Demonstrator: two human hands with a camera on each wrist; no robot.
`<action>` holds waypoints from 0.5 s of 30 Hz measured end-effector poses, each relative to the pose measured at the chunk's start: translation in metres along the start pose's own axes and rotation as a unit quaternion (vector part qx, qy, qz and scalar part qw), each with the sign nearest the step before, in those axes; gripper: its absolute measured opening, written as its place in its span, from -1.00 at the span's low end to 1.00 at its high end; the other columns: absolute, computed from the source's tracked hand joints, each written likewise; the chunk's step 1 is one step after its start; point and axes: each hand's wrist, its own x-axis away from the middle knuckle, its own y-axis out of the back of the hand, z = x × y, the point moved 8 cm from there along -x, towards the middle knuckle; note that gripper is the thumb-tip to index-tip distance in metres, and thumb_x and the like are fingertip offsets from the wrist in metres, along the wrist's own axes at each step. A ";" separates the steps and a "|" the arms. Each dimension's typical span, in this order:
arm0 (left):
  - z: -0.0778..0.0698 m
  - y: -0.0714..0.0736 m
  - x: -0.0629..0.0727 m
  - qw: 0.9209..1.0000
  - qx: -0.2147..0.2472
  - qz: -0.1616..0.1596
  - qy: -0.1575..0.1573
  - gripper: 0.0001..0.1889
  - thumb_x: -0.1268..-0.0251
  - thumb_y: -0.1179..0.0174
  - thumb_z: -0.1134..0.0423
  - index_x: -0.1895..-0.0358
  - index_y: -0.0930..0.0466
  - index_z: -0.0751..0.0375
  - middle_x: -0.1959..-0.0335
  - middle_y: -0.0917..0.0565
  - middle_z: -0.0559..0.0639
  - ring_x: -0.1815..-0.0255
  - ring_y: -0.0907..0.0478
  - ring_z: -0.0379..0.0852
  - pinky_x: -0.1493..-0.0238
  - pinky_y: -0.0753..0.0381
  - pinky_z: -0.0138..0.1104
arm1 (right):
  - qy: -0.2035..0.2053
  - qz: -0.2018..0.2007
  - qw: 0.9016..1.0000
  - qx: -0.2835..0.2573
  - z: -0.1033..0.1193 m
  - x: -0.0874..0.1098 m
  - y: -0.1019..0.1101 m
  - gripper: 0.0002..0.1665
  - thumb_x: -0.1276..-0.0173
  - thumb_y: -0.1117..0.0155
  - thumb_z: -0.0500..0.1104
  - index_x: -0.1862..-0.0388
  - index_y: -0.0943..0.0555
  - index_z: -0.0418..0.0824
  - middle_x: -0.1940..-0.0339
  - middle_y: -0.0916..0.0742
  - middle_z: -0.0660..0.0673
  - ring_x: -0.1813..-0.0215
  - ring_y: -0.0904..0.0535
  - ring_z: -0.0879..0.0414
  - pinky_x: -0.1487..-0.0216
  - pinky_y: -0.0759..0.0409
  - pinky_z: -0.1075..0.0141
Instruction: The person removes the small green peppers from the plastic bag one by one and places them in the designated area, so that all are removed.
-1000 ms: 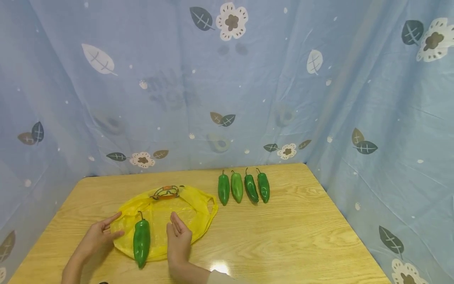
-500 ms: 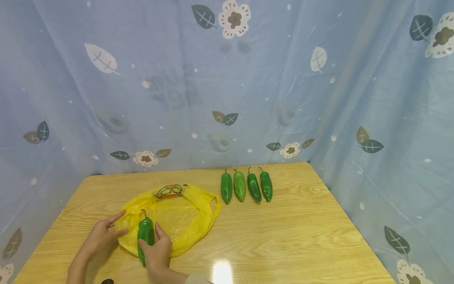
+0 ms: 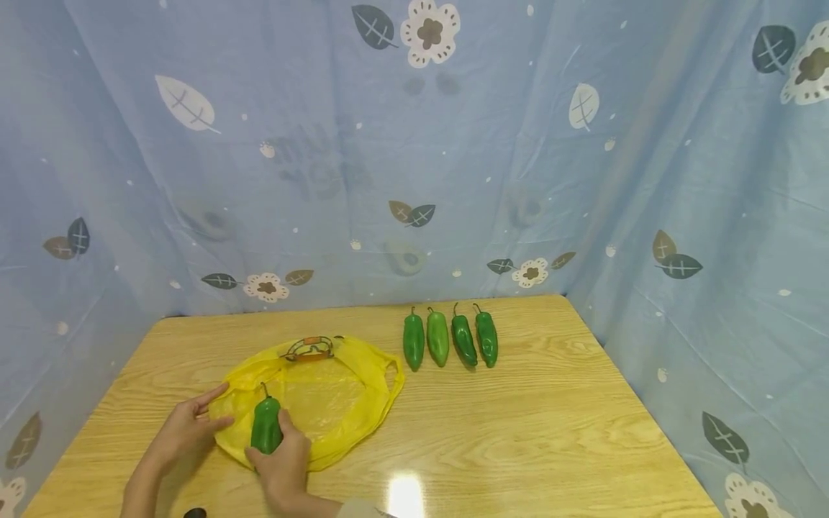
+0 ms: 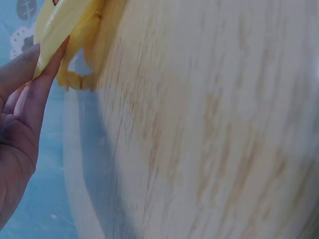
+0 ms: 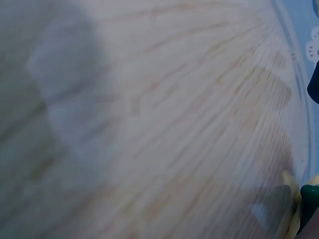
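A yellow plastic bag (image 3: 324, 403) lies spread on the left part of the table, its mouth wide. My left hand (image 3: 184, 435) pinches the bag's left edge; the left wrist view shows a fold of yellow plastic between thumb and finger of the left hand (image 4: 20, 119). My right hand (image 3: 288, 460) grips the lower part of a long green chili pepper (image 3: 266, 421), stem pointing away, over the near left side of the bag. The right wrist view catches only a bit of the green pepper (image 5: 310, 199) at its lower right corner.
Several green peppers stand in a row at the back, among them a lighter one (image 3: 437, 338), right of the bag. The wooden table (image 3: 518, 432) is bounded by blue patterned curtains (image 3: 311, 165). A small black object (image 3: 195, 513) shows at the near edge.
My right hand has moved left from over the bag and taken hold of the pepper, which was lying on the bag's near edge. The left hand keeps its place on the bag.
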 end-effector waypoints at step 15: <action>0.001 0.003 0.001 1.000 -0.014 -0.012 0.003 -0.21 -0.27 -0.27 0.09 -0.41 -0.14 0.44 -0.35 -0.13 0.57 -0.22 -0.15 0.66 0.05 -0.58 -0.03 | 0.023 0.003 0.998 -0.052 -0.002 -0.004 0.011 -0.22 0.06 -0.52 -0.39 -0.23 -0.51 -0.37 0.01 -0.70 -0.10 0.12 -0.61 0.24 0.21 -0.61 0.45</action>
